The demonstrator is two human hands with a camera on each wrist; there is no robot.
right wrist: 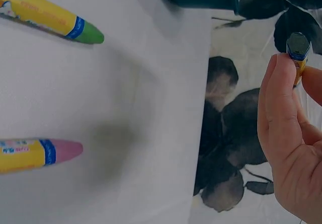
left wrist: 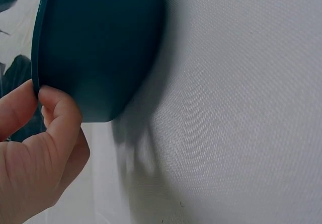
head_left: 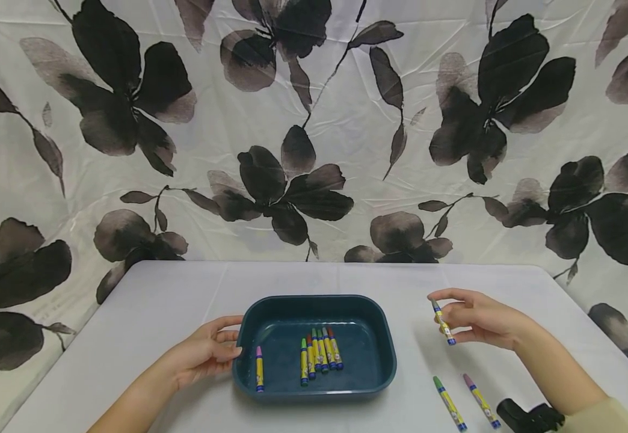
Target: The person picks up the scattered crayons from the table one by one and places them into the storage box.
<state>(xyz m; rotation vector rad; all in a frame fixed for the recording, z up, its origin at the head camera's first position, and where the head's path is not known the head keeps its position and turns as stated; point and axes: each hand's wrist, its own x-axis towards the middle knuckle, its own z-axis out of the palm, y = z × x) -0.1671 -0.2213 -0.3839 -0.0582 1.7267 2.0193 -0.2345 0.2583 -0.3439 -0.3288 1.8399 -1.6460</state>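
My left hand pinches the left rim of a dark teal tray, thumb on one side of the wall and fingers on the other. Inside the tray, a pink crayon lies apart at the left, while several crayons in yellow wrappers lie side by side near the middle. To the right of the tray, above the table, my right hand holds a dark grey-green crayon between thumb and fingers. Its dark end faces the right wrist camera.
On the white table, a green crayon and a mauve-pink crayon lie below my right hand. A black strapped device sits at the right wrist. Behind the table hangs a white cloth with dark flowers.
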